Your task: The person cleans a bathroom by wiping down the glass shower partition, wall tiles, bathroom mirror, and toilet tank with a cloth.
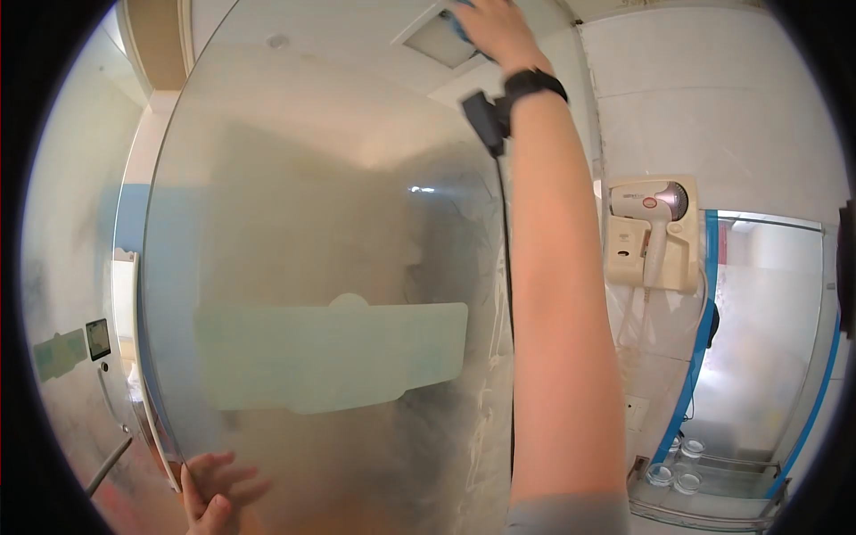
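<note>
A large hazy glass door [312, 232] fills the middle of the view, with a pale green band [339, 357] across it. My right arm reaches up along its right side. At the top edge, my right hand [495, 31] is closed on a blue cloth [459, 27] against the upper glass; the frame cuts off part of the hand. A black strap with a dark device and cable sits on that wrist. Low at the left, my left hand [209, 499] grips the door's edge, its thumb in front and fingers blurred against the glass.
On the tiled wall at right hangs a hair dryer [655, 209] in its holder. Beyond it is a mirror [758, 330] edged with blue tape, above a glass shelf [704, 508] bearing several glasses [687, 481]. A lock plate [98, 341] shows at left.
</note>
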A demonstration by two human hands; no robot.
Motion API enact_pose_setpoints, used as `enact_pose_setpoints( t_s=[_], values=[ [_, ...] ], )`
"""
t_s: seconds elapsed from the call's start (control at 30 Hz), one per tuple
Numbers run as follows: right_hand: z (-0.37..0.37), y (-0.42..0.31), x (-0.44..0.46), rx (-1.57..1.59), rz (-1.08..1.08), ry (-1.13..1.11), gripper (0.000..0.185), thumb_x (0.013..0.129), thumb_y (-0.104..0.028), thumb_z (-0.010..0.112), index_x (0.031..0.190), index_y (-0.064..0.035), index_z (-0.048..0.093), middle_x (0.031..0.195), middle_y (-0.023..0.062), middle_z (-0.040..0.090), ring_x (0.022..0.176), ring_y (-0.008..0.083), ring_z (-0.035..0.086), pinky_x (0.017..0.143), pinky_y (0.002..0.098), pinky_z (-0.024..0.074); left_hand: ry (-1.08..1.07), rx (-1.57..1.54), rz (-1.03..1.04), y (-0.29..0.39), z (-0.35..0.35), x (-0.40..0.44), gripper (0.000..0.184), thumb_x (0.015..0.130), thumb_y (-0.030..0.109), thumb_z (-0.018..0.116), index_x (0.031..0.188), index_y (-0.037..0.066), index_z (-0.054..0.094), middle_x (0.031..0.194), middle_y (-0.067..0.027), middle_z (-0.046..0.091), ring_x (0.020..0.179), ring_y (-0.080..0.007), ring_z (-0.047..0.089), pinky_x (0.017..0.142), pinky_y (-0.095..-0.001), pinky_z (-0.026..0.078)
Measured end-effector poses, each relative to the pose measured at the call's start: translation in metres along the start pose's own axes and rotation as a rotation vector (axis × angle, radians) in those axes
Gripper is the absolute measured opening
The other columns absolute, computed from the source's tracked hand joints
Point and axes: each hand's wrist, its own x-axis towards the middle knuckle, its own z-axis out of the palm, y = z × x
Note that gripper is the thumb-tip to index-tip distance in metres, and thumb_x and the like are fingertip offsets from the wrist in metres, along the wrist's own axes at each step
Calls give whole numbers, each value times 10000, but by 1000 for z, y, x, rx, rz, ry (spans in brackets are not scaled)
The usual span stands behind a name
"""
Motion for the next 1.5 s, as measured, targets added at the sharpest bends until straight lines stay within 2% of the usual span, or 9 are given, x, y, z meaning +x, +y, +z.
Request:
enact_pose_setpoints(
  t_s=[0.27,0.33,0.53,0.77,0.9,0.97,1.23,1.33,1.5],
  values=[
    [-19,182,-215,6,737,-342,580,932,-412,394,1426,-110,429,1490,194,376,1389,341,336,1131,417,279,82,-18,31,-10,2,-6,566,956,168,561,1461,123,311,1467,-206,329,1263,-454,435,993,-619,416],
    [-36,160,-227,-14,723,-333,596,929,-426,387,1438,-117,412,1501,188,362,1382,341,347,1122,419,292,339,79,-116,-4,11,-3,779,849,383,705,1427,127,250,1325,-125,415,1156,-322,512,883,-576,506],
    [-55,91,-221,-94,810,-365,607,913,-449,377,1439,-148,415,1516,164,344,1359,355,371,1111,461,289,269,140,-84,-6,7,-1,780,882,394,662,1454,118,209,1332,-151,421,1160,-327,511,900,-555,501],
    [-106,-164,-211,160,48,83,455,767,-294,629,1186,-119,609,1261,107,564,1088,363,520,829,469,496,275,155,-79,4,21,8,814,919,432,605,1500,80,157,1403,-191,366,1224,-345,473,956,-552,473],
    [-139,-320,-246,642,-287,40,548,715,-355,620,1187,-80,656,1367,129,538,1347,498,320,984,746,257,243,93,-31,0,16,6,868,906,495,596,1514,77,139,1449,-187,327,1256,-354,448,966,-544,471],
    [-151,-337,-254,749,-367,49,407,771,-311,570,1117,-138,697,1334,110,559,1319,487,360,993,729,268,256,88,-33,-3,14,5,874,902,500,600,1514,77,139,1451,-180,328,1258,-350,447,967,-544,470],
    [-124,-115,-293,220,204,113,366,735,-198,577,1094,-179,650,1193,113,587,1065,377,516,815,468,499,370,151,-72,-4,13,2,928,870,535,631,1528,123,122,1460,-157,339,1243,-312,460,963,-527,471],
    [-92,3,-368,15,481,21,445,827,-272,550,1260,-192,611,1379,123,516,1172,401,482,959,476,452,382,207,-81,-4,13,4,924,874,542,617,1530,124,119,1458,-165,344,1246,-309,455,968,-529,462],
    [-137,-17,-483,-15,661,-102,463,843,-235,541,1295,-141,568,1393,159,496,1229,420,447,1026,476,381,398,220,-25,-11,-5,1,878,907,554,551,1531,115,116,1494,-194,299,1324,-349,369,1032,-574,382]
  ],
)
